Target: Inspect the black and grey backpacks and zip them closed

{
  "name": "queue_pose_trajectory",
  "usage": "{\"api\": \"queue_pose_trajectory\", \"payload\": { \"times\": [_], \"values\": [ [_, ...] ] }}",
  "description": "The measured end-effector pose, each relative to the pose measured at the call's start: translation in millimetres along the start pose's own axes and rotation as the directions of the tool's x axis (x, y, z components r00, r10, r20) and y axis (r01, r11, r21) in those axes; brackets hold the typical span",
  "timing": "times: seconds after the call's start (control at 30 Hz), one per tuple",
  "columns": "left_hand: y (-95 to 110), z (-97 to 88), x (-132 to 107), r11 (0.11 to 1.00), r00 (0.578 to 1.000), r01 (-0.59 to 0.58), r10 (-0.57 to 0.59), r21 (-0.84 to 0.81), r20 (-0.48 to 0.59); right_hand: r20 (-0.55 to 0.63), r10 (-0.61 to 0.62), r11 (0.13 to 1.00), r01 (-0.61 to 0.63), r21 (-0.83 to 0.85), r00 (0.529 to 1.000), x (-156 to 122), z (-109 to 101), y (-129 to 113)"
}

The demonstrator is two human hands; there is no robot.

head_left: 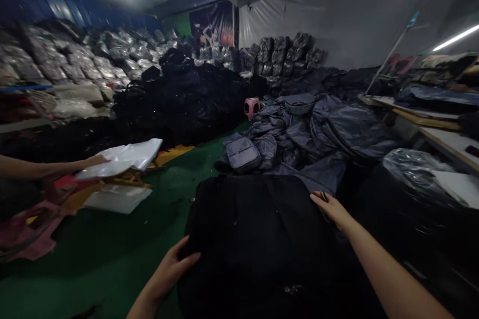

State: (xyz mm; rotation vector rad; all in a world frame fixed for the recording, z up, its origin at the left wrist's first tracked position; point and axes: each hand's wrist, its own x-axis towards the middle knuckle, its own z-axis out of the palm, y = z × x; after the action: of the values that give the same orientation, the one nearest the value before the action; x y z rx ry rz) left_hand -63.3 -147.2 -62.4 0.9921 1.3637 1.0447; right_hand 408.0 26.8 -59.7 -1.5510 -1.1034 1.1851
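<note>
Two hands show in my head view, both on the black bag (258, 239) that fills the lower middle of the frame, lying on the green floor (112, 259) right in front of me. My left hand (175, 268) rests against the bag's near left edge, fingers spread and laid on the fabric, thumb on top; I cannot tell whether any finger hooks under the edge. My right hand (331, 209) lies flat and open on the far right corner, palm down, clasping nothing. Just beyond that corner sits a heap of grey backpacks (299, 129), and a pink stool (252, 106) stands behind it. On my right, a black bundle wrapped in clear film (411, 169) lies close to the bag. Far to the left, a co-worker's hand (93, 162) touches a stack of white plastic bags (127, 155), well apart from my own hands.
</note>
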Motion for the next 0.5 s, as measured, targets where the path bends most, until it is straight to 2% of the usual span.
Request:
{"api": "queue_pose_trajectory", "payload": {
  "times": [0.1, 0.17, 0.2, 0.27, 0.37, 0.43, 0.5],
  "values": [
    [1, -0.8, -13, 0.998, 0.998, 0.006, -0.009, 0.057, 0.063, 0.086, 0.0, 1.0, 0.002, -0.023, 0.996, 18, 11, -23],
    [6, -7.2, -20, 0.996, 0.994, 0.042, -0.049, 0.083, 0.095, 0.182, 0.016, 1.0, -0.011, -0.029, 0.983, 20, 20, -36],
    [9, -12.6, -23, 0.993, 0.994, 0.065, -0.073, 0.101, 0.078, 0.227, 0.018, 1.0, -0.012, -0.027, 0.974, 18, 26, -42],
    [18, -26.0, -25, 0.981, 0.992, 0.12, -0.115, 0.152, -0.044, 0.275, -0.009, 1.0, 0.01, -0.003, 0.961, 8, 38, -53],
    [38, -43.0, -17, 0.975, 0.955, 0.147, -0.096, 0.167, -0.279, 0.255, -0.067, 0.995, 0.046, 0.086, 0.965, -19, 58, -71],
    [54, -48.3, -4, 0.993, 0.936, 0.066, -0.026, 0.1, -0.35, 0.234, -0.077, 0.986, 0.039, 0.161, 0.969, -42, 66, -84],
    [69, -50.2, 10, 0.995, 0.878, -0.089, 0.103, 0.052, -0.467, 0.209, -0.092, 0.975, 0.045, 0.218, 0.973, -63, 65, -96]
  ]
}}
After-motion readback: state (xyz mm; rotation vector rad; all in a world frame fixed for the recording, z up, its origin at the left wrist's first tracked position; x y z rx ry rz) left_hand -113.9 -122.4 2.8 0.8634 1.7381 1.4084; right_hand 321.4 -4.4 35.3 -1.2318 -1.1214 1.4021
